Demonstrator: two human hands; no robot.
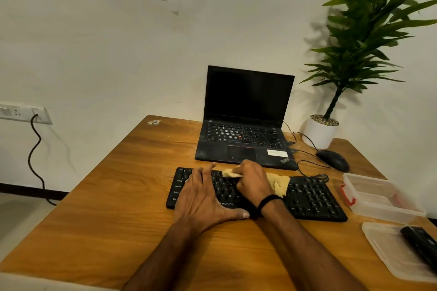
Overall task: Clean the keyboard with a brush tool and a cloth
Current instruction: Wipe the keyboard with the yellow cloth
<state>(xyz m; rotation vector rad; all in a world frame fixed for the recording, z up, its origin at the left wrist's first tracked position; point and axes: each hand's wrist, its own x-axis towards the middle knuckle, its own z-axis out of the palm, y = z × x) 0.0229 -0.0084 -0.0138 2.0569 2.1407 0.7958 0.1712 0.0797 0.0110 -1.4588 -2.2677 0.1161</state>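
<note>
The left hand (203, 196) lies spread flat on the left end of the keyboard (314, 198), which sits mid-bench (106, 208). If its pressure slackens, the board may skid. The right hand (255, 182) bunches the yellow cloth (280, 184) over the middle keys, where a snagged fold could lift a keycap. The keys under both hands are hidden. The dark object (418, 243) on the lid (383, 241) at far right, perhaps the brush, is cut off.

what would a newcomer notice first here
The right hand grips a yellow cloth on the black keyboard at the centre, while the left hand lies flat on its left end. Behind stands an open laptop, screen dark, and a tall plant far right.
</note>
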